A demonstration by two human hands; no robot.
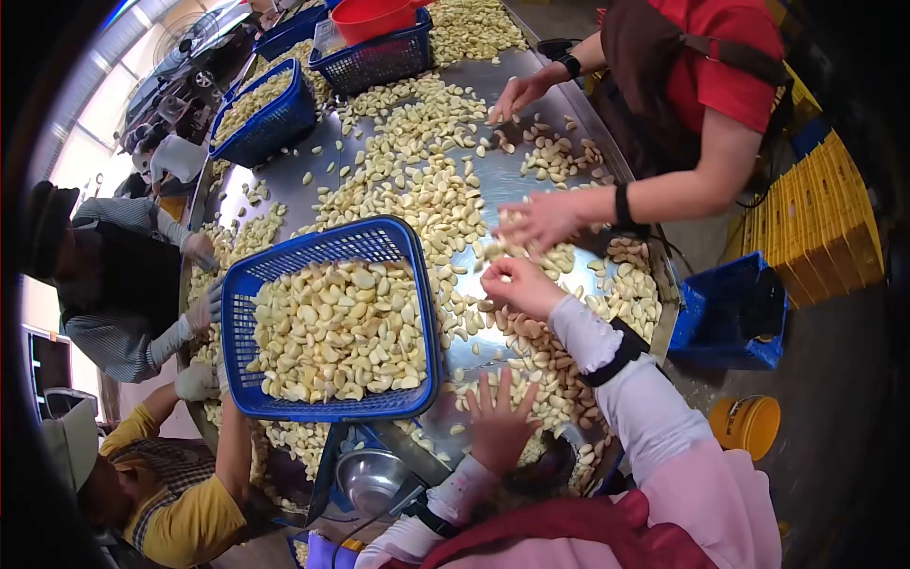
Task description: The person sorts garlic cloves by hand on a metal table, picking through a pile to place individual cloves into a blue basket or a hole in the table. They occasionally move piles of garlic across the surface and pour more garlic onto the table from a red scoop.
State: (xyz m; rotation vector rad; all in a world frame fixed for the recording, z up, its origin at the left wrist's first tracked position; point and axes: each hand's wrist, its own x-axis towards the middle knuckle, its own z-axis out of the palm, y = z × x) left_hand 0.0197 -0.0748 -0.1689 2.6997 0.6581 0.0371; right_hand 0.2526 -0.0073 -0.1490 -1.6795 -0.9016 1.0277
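My left hand point(498, 424) is low over the metal table point(474, 356), its fingers spread beside scattered pale cloves point(552, 387). Farther out, my right hand point(521, 286) has its fingertips pressed together above the cloves; whatever they may hold is too small to make out. A co-worker's blurred hand is just beyond my right hand, and that person's other hand reaches toward cloves higher on the table. To the left of my hands is a blue basket point(428, 322) filled with cloves.
Co-workers stand along the left side; one in a red shirt point(735, 57) is at the right. More blue baskets point(275, 128) and a red colander point(372, 19) sit at the far end. A metal bowl point(374, 479), blue bin point(725, 313), yellow bucket point(746, 425) and stacked yellow crates point(806, 223) are nearby.
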